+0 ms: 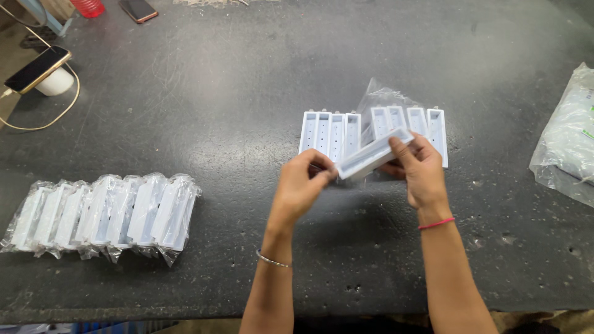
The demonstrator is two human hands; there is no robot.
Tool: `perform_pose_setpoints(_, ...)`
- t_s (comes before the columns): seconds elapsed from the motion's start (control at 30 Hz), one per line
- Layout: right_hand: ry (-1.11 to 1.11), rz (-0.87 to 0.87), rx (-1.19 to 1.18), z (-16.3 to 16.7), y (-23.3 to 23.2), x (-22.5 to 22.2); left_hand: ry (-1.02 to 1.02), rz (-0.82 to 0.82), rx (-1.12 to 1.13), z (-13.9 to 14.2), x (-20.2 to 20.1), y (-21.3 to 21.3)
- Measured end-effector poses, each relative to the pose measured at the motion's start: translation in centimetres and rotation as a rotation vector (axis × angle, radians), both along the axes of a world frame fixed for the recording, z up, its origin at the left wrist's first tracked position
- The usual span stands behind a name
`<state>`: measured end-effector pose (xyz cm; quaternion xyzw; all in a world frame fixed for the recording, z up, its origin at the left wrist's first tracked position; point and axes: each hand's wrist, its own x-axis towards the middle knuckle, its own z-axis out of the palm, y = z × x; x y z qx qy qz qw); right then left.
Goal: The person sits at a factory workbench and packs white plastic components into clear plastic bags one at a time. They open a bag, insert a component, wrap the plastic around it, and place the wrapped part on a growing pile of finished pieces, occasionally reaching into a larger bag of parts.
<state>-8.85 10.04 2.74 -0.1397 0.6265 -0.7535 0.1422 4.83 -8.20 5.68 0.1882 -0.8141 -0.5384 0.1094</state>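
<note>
Both hands hold one white plastic tray piece [371, 156] above the dark table [247, 124]. My left hand [301, 185] pinches its near end; my right hand [421, 170] grips its far end. The piece is tilted, rising to the right. Just behind it lie two groups of unwrapped white tray pieces side by side, one [330, 133] on the left and one [417, 124] on the right. A crumpled clear plastic bag [378, 96] pokes up behind the right group.
Several white pieces wrapped in clear bags [102, 213] lie in a row at the left. A large plastic bag of items [569, 145] sits at the right edge. A phone on a white stand [40, 71], another phone [137, 9] and a red cup [90, 6] are far left.
</note>
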Motion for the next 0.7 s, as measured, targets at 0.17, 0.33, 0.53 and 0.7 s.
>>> perform_pose_setpoints(0.17, -0.02, -0.063, -0.059, 0.0, 0.5, -0.6, 0.199, 0.119, 0.227, -0.9, -0.1, -1.6)
perform_pose_setpoints(0.33, -0.021, -0.109, -0.05, -0.5, 0.6, -1.0, 0.335, 0.28, 0.234, 0.2, 0.2, -2.5)
perform_pose_setpoints(0.53, -0.027, -0.031, -0.111, -1.4, -0.7, 0.1, 0.079, -0.104, 0.381, -1.2, -1.4, -0.1)
perform_pose_setpoints(0.7, 0.048, 0.062, -0.202, -1.1, -0.2, 0.2, 0.344, -0.017, 0.766, -3.3, -2.9, -0.6)
